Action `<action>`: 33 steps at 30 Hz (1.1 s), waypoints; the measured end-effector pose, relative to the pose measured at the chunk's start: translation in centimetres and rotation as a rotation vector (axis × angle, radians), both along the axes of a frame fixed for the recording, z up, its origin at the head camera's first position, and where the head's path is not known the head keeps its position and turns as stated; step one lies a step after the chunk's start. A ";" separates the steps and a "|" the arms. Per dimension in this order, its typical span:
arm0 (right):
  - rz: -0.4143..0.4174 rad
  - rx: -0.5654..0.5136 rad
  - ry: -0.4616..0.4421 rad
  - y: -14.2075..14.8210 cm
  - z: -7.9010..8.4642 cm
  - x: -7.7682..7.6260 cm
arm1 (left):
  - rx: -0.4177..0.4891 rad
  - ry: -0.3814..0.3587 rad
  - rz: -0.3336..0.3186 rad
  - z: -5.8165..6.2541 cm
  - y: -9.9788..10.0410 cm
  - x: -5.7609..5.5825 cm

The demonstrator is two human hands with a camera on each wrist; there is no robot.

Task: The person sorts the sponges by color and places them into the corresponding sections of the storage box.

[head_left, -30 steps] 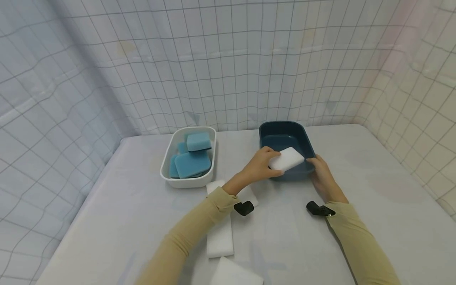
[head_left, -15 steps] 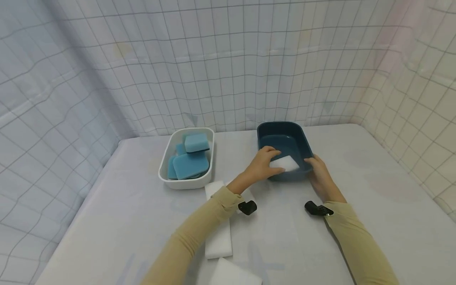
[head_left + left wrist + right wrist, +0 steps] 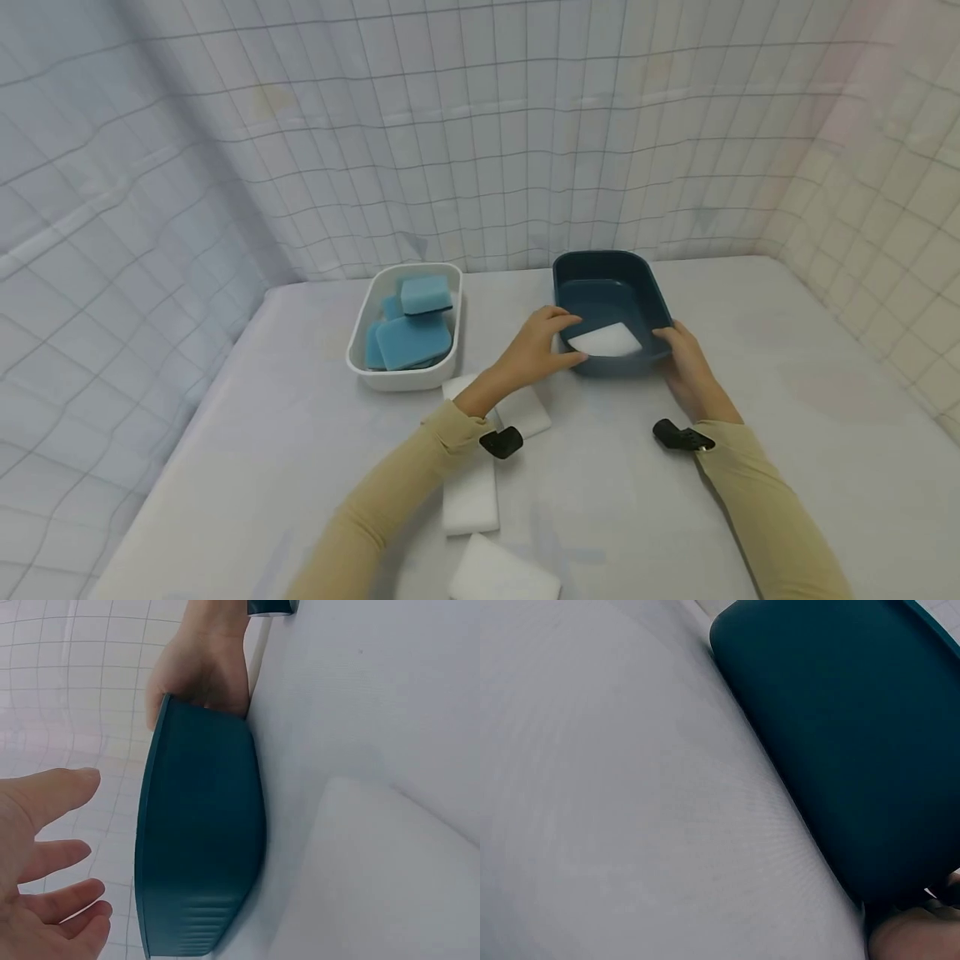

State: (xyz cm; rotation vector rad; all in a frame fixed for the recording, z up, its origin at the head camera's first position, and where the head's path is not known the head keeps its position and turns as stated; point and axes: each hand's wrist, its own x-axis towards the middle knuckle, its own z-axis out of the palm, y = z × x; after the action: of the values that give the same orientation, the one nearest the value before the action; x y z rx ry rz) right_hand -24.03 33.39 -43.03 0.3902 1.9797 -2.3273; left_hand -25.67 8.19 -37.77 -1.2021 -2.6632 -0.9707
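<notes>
A dark teal plastic bin (image 3: 611,365) stands at the back right of the table, and a white foam sponge block (image 3: 609,340) lies inside it near the front wall. My left hand (image 3: 536,350) is over the bin's left front corner, fingers relaxed and spread, holding nothing. In the left wrist view that hand (image 3: 49,862) is apart from the bin's rim. My right hand (image 3: 690,367) grips the bin's right front side, thumb over the rim. The right wrist view shows the bin's outer wall (image 3: 840,742) with part of that hand (image 3: 919,934) at its corner.
To the left stands a white bin (image 3: 401,382) holding several blue sponges (image 3: 412,342). White foam pieces lie on the table: a long strip (image 3: 470,500) under the left forearm, a piece (image 3: 523,410) near the wrist, and another (image 3: 504,575) at the front. Gridded curtains surround the table.
My left hand has lowered the white sponge block into the teal bin, let go of it and drawn back slightly left. The right hand keeps its grip on the bin.
</notes>
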 end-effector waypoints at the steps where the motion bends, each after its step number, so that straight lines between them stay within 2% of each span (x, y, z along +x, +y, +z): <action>1: 0.002 0.001 -0.001 0.0 0.1 0.0 | -0.004 -0.005 0.005 0.1 -0.3 0.1; 10: 0.004 -0.025 0.016 0.2 0.6 0.2 | 0.021 -0.022 0.009 0.5 -3.4 1.2; 19: -0.003 -0.028 -0.011 0.1 0.6 0.2 | 0.003 -0.014 0.052 1.2 -6.5 2.6; 28: 0.012 -0.024 -0.007 -0.1 0.6 0.4 | -0.043 -0.101 0.109 0.8 -9.8 4.2; 33: 0.023 -0.013 0.001 -0.4 0.6 0.3 | -0.116 -0.147 0.140 0.4 -11.3 5.0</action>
State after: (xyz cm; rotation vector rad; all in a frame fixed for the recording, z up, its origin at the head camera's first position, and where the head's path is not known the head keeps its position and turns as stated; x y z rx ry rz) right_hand -23.69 32.94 -42.41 0.3641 1.9581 -2.3253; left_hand -20.66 -3.12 -37.34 -0.9818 -2.9087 -0.9291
